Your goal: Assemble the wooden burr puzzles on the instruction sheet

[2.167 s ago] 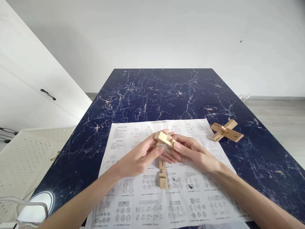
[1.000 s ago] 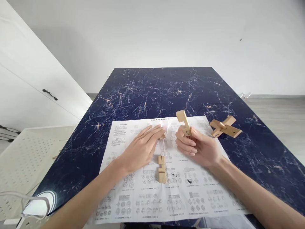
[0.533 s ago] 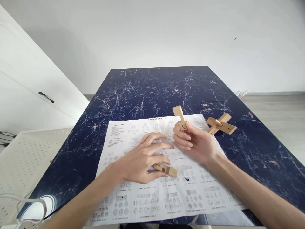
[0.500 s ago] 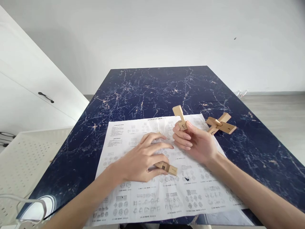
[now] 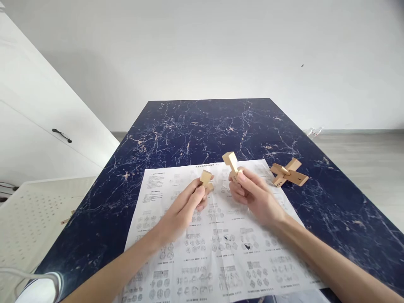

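Note:
Between the thumb and fingers of my left hand (image 5: pixel 189 200) are notched wooden puzzle pieces (image 5: pixel 205 177); one block end points up and another bit of wood shows just below it. I cannot tell whether these are one piece or two. My right hand (image 5: pixel 252 191) pinches another notched wooden puzzle piece (image 5: pixel 230 162), marked near its lower end and tilted upward. The two hands are apart, above a printed instruction sheet (image 5: pixel 176 265). Right of my right hand, a cross-shaped assembly of wooden pieces (image 5: pixel 288 172) rests on the table by the sheet's edge.
The dark blue marble-patterned table (image 5: pixel 195 130) reaches toward a white wall. At the left stand a white perforated bin (image 5: pixel 34 223) and a white cabinet with a black handle (image 5: pixel 62 135). A white round object with a cable (image 5: pixel 41 288) sits at the lower left.
My left hand has lifted wooden puzzle pieces off the sheet and turned thumb-up. The piece in my right hand has tilted slightly. The camera view has shifted a little.

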`<act>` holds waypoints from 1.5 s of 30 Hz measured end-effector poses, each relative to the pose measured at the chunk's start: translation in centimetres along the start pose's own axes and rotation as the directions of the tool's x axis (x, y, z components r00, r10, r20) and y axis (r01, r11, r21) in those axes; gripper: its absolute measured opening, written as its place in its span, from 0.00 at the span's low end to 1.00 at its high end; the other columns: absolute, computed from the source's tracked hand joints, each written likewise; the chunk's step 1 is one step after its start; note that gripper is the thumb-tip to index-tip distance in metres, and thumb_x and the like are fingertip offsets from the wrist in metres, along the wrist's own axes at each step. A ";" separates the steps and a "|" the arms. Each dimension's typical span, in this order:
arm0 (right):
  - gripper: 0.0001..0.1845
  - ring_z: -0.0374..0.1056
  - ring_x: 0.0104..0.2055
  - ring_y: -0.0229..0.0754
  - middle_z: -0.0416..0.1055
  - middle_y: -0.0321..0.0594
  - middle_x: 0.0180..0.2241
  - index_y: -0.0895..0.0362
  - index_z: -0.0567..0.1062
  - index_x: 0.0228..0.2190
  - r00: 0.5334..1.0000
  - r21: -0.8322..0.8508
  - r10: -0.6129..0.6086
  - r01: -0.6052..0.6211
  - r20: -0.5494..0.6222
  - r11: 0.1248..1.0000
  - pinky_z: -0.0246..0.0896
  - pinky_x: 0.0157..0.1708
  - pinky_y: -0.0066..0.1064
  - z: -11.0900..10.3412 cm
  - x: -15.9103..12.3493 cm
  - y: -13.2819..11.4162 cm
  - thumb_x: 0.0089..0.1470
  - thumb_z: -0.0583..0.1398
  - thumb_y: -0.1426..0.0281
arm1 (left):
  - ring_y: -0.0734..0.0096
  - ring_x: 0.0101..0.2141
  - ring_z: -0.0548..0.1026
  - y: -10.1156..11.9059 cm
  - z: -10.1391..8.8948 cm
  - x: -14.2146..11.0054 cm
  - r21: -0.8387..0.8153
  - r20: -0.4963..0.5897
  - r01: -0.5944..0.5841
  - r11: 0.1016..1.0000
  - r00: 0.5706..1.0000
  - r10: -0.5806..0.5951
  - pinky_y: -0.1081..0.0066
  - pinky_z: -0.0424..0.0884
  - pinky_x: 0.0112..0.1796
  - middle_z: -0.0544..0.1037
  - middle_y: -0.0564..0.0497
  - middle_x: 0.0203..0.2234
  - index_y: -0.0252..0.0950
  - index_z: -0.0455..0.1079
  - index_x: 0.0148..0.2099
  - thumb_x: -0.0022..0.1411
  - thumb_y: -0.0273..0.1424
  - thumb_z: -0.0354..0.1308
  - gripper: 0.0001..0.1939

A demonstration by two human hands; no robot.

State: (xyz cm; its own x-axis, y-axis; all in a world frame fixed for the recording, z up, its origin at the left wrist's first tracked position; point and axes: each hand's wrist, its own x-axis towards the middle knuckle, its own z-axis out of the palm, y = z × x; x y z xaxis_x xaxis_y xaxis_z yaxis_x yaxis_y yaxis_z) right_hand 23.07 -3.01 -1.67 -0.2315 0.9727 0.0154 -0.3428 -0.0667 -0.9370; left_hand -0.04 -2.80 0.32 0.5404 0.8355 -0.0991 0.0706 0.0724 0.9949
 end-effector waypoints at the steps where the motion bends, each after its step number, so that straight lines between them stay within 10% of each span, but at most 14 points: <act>1: 0.18 0.49 0.25 0.35 0.56 0.29 0.26 0.53 0.70 0.34 1.000 -0.083 -0.030 0.030 -0.002 0.996 0.46 0.26 0.31 0.1 -0.2 0.2 0.71 0.62 0.54 | 0.71 0.32 0.61 0.1 -0.1 0.2 -0.059 0.005 -0.013 0.998 1.000 0.013 0.64 0.64 0.39 0.64 0.53 0.36 0.39 0.68 0.50 0.82 0.43 0.44 0.16; 14: 0.14 0.61 0.28 0.39 0.71 0.36 0.28 0.53 0.72 0.37 0.986 -0.637 -0.130 0.164 0.100 0.753 0.54 0.27 0.33 1.6 -1.2 0.8 0.70 0.61 0.57 | 0.57 0.47 0.79 0.4 0.8 0.2 0.011 0.028 0.041 0.999 0.999 -0.041 0.57 0.78 0.50 0.80 0.46 0.46 0.41 0.74 0.60 0.77 0.44 0.58 0.18; 22: 0.11 0.60 0.26 0.38 0.68 0.33 0.25 0.54 0.72 0.36 0.988 -0.697 -0.132 0.148 0.078 0.702 0.55 0.27 0.32 1.3 -0.8 0.1 0.68 0.61 0.60 | 0.52 0.65 0.74 0.7 0.7 0.2 -0.119 0.078 0.020 0.993 0.997 -0.011 0.48 0.71 0.66 0.75 0.44 0.65 0.43 0.69 0.69 0.78 0.39 0.58 0.21; 45: 0.16 0.60 0.29 0.39 0.68 0.35 0.28 0.53 0.71 0.35 0.987 -0.630 -0.025 0.121 0.159 0.767 0.55 0.30 0.34 0.5 -0.9 -0.8 0.72 0.58 0.56 | 0.54 0.59 0.81 0.0 -0.1 0.9 -0.341 0.218 0.036 0.939 0.975 0.041 0.59 0.82 0.54 0.77 0.42 0.64 0.44 0.66 0.68 0.73 0.27 0.65 0.25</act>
State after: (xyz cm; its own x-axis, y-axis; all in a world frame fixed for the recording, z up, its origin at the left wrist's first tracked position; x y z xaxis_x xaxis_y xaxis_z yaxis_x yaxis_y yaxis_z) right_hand 23.06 -3.98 -0.75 -0.3649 0.9263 0.0937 0.2831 0.2063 -0.9366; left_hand 0.30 -2.01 0.27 0.7128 0.6988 -0.0598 -0.1997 0.2839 0.9378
